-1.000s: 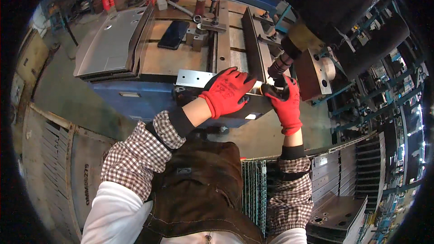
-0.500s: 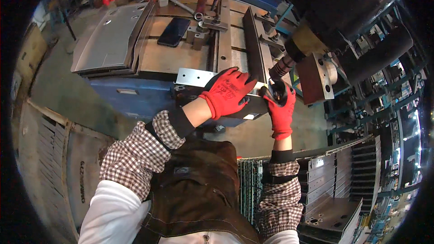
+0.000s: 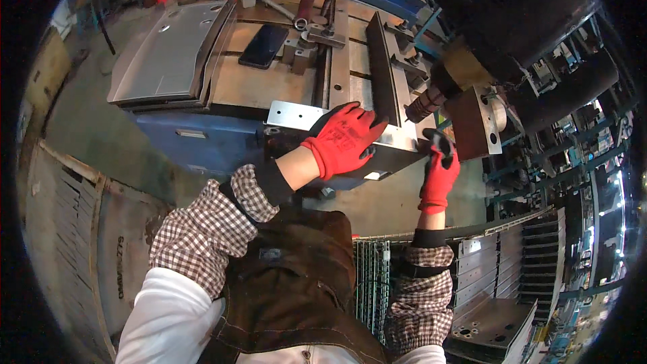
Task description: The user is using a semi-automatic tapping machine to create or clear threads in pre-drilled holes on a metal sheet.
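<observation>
A long bright metal strip point(image 3: 288, 114) with small holes lies along the near edge of the slotted machine table point(image 3: 256, 89). My left hand point(image 3: 344, 138), in a red glove with black fingers, is wrapped over its middle, the fingers bent around the edge. My right hand point(image 3: 441, 168), gloved the same way, is at the strip's right end with thumb and fingers curled close together. Whether anything is pinched there is hidden. Just above, a drill chuck with its bit point(image 3: 423, 104) points down toward the strip's right part.
Stacked sheet-metal plates point(image 3: 172, 54) lie on the table's left. Behind are a phone point(image 3: 264, 46), clamps point(image 3: 327, 34) and a wrench point(image 3: 276, 7). A long dark bar point(image 3: 383, 61) runs back from the strip. The dark machine head point(image 3: 505, 13) overhangs the right side.
My right hand has moved right, off the top of the strip to its end, baring more of the bright metal. The left hand keeps its grip. The whole view has shifted slightly.
</observation>
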{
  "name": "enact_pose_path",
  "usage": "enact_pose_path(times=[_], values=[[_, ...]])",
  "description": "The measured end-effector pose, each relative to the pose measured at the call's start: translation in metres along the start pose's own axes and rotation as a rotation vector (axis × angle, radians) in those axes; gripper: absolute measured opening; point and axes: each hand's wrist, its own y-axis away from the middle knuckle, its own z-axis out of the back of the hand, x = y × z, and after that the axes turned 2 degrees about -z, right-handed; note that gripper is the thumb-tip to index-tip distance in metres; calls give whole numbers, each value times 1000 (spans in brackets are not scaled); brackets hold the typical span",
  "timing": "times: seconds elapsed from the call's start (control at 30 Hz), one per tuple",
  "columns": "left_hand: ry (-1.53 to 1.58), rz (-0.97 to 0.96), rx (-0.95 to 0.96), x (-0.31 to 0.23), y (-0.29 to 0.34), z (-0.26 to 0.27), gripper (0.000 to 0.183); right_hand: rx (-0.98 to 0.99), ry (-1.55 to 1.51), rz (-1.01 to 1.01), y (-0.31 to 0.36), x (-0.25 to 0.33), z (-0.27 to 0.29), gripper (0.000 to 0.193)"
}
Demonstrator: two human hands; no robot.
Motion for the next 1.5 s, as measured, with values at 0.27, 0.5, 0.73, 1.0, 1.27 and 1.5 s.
enact_pose_path(times=[0.27, 0.5, 0.73, 1.0, 1.27, 1.5], values=[[4, 19, 38, -2, 0, 3, 74, 94, 314, 271, 9, 37, -9, 46], [24, -9, 6, -4, -5, 2, 73, 171, 320, 342, 1, 44, -19, 58], [10, 15, 25, 2, 0, 2, 75, 160, 354, 406, 10, 54, 3, 48], [36, 4, 21, -7, -9, 5, 77, 243, 873, 529, 19, 44, 19, 75], [5, 2, 48, 4, 5, 7, 71, 432, 735, 522, 27, 69, 8, 76], [9, 49, 61, -7, -8, 3, 75, -67, -228, -1, -15, -4, 82, 46]])
